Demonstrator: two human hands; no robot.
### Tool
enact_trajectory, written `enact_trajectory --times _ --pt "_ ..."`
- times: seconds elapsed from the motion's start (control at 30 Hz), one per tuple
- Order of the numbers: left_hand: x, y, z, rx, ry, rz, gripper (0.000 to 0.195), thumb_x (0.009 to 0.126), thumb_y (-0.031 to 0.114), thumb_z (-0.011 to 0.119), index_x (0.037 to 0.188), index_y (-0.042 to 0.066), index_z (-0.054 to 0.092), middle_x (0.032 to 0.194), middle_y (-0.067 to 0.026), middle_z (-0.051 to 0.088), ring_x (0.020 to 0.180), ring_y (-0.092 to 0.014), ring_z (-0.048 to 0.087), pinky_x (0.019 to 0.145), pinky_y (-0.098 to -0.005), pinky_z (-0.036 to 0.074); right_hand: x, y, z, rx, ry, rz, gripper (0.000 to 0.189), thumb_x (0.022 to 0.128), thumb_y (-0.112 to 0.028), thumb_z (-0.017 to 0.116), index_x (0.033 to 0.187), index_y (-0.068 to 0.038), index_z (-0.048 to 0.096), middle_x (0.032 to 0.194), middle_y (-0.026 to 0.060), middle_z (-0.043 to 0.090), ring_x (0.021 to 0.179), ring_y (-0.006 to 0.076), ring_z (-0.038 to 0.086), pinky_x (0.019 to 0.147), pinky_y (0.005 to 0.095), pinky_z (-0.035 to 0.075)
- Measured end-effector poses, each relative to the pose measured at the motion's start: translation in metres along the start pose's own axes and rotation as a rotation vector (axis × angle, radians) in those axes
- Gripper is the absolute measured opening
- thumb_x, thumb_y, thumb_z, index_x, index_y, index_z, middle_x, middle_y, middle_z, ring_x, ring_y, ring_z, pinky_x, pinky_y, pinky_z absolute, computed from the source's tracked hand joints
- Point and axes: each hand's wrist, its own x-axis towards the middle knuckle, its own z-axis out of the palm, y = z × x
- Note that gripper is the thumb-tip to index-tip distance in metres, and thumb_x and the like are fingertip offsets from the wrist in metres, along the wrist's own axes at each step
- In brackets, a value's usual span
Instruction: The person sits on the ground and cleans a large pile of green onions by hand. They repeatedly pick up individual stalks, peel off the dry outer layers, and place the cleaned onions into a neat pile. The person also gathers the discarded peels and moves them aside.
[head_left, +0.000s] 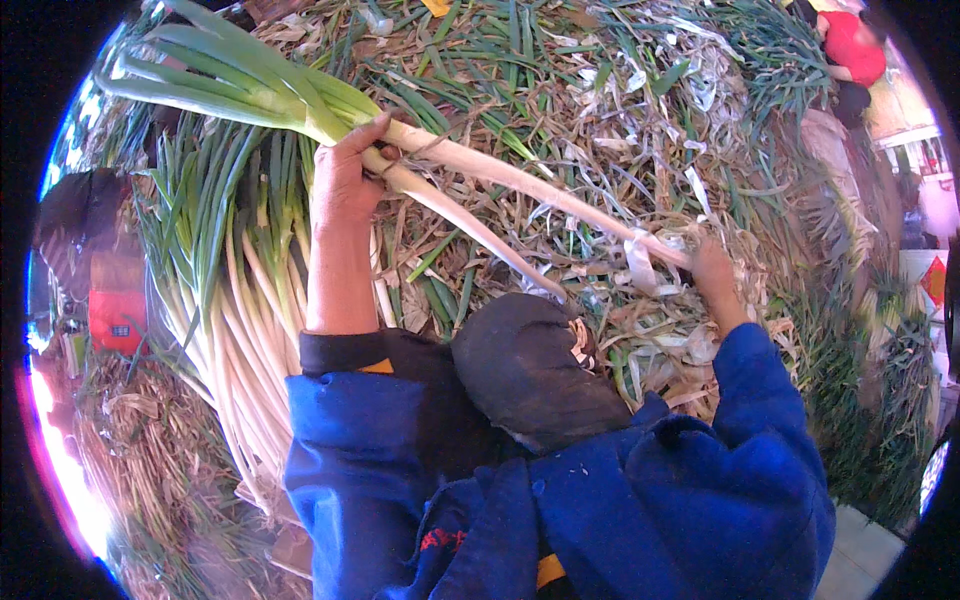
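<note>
My left hand (352, 169) is closed around two long green onions, gripping them where the white shanks meet the green leaves. The upper green onion (510, 176) stretches right and down to my right hand (716, 277), which grasps its root end; the root itself is hidden. A strip of pale peeled skin (640, 262) hangs from that shank near my right hand. The lower green onion (465, 217) slants down, its root end free beside my dark-covered knee (525, 367). Both leaf tops fan out to the upper left.
Left of my forearm lies a pile of green onions (240, 322) with white shanks. Leaf and skin scraps (570, 97) cover the ground ahead. A red container (118, 311) stands at far left. At upper right is a person in red (853, 49); more green onions (862, 405) lie at right.
</note>
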Motion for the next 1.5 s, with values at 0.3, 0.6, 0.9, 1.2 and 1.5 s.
enact_trajectory --times 0.3,0.6,0.9,1.2,1.5 --pt "0.003 0.030 -0.023 -0.140 0.058 0.145 0.017 0.077 0.001 0.061 0.092 -0.005 0.055 0.088 -0.0144 0.059 0.065 -0.015 0.053 0.046 -0.0200 0.040 -0.051 0.148 -0.018 -0.306 -0.241 0.337 0.023 0.079 -0.018 0.049 0.098 -0.007 0.056 0.101 0.0207 0.058 0.090 0.0380 0.057 0.075 0.0454 0.046" --pt "0.006 0.019 -0.021 -0.297 -0.092 0.121 0.024 0.075 0.002 0.061 0.097 -0.003 0.053 0.094 -0.0176 0.057 0.065 -0.018 0.050 0.052 -0.0242 0.044 0.011 -0.047 -0.094 0.260 0.281 -0.276 0.034 0.075 -0.032 0.063 0.094 -0.003 0.060 0.094 0.0163 0.058 0.091 0.0325 0.054 0.079 0.0416 0.042" --pt "-0.024 0.008 0.018 -0.160 -0.448 0.065 0.045 0.064 0.007 0.069 0.105 0.004 0.050 0.089 -0.0088 0.056 0.080 -0.022 0.057 0.071 -0.0347 0.050 0.002 -0.238 -0.165 0.835 -0.173 -0.837 0.038 0.086 -0.031 0.053 0.106 0.001 0.053 0.089 0.0182 0.055 0.083 0.0317 0.056 0.074 0.0383 0.045" --pt "-0.033 0.007 0.034 -0.166 -0.514 0.107 0.061 0.066 0.007 0.070 0.119 0.001 0.042 0.106 -0.0153 0.057 0.095 -0.026 0.056 0.069 -0.0304 0.050 -0.019 -0.259 -0.153 0.944 0.140 -0.684 0.019 0.072 -0.008 0.065 0.086 0.002 0.057 0.076 0.0146 0.057 0.066 0.0262 0.058 0.060 0.0338 0.046" --pt "-0.025 -0.001 0.032 0.000 -0.096 0.166 0.032 0.075 0.009 0.066 0.103 0.002 0.052 0.091 -0.0085 0.057 0.082 -0.020 0.057 0.070 -0.0309 0.049 -0.023 -0.264 -0.133 0.752 0.638 -0.633 0.028 0.062 -0.001 0.070 0.088 -0.002 0.059 0.078 0.0123 0.058 0.069 0.0286 0.058 0.061 0.0352 0.048"
